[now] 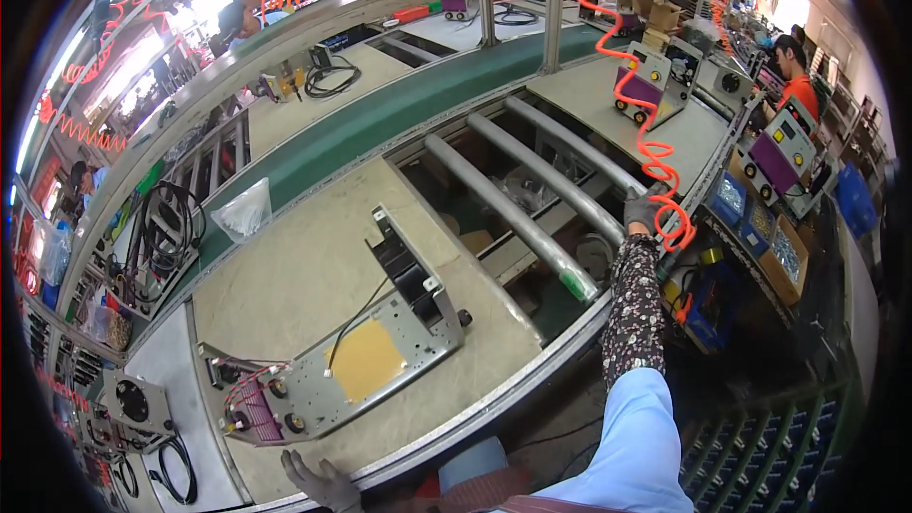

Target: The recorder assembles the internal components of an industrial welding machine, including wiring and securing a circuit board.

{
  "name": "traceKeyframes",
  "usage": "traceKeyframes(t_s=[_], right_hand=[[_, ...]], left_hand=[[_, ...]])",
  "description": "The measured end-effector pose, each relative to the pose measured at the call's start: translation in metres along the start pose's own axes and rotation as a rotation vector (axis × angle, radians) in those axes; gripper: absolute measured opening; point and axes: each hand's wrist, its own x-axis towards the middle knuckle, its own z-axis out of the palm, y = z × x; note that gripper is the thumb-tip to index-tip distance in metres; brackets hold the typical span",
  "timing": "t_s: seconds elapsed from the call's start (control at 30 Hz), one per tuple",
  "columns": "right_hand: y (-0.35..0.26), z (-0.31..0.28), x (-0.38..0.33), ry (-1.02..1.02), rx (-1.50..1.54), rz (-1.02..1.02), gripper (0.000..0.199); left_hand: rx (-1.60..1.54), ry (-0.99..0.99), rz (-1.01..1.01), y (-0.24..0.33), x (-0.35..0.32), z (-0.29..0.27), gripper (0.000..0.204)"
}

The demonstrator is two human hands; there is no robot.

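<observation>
At 3 o'clock, seemingly reach step, with right hand point(643, 213) beside orange coiled hose point(655, 150); cannot tell finger closure. At 7, with left hand point(321, 483) splayed, released, near metal chassis point(313, 382) at 8. Probably grip hose next.

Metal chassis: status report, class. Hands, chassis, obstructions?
Left hand open, by the board's near edge. Right hand beside the orange coiled hose; grip unclear. Metal chassis lying on the board. Hose clear of chassis.

texts: none readable | labels: none readable | numbers: none readable | signs: none readable
</observation>
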Motion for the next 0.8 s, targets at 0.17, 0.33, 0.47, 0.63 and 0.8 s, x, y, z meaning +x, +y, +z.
traceKeyframes(t_s=[0.17,0.33,0.47,0.63,0.8], right_hand=[[-0.008,0.015,0.027,0.126,-0.199,0.055,0.085],[-0.014,0.021,0.072,-0.058,-0.257,0.007,0.085],[-0.012,0.017,0.083,-0.154,-0.273,0.037,0.085],[-0.024,0.006,0.083,-0.060,-0.279,-0.015,0.074],[-0.042,-0.007,0.076,-0.141,-0.209,0.051,0.074]], left_hand=[[0.032,-0.017,-0.005,0.002,0.000,0.001,0.048],[0.095,-0.061,0.060,0.010,0.006,-0.008,0.061],[0.116,-0.079,0.030,0.021,0.010,-0.011,0.059],[0.101,-0.135,-0.007,0.030,0.011,-0.016,0.059],[0.113,-0.102,-0.012,0.027,0.009,-0.009,0.058]])
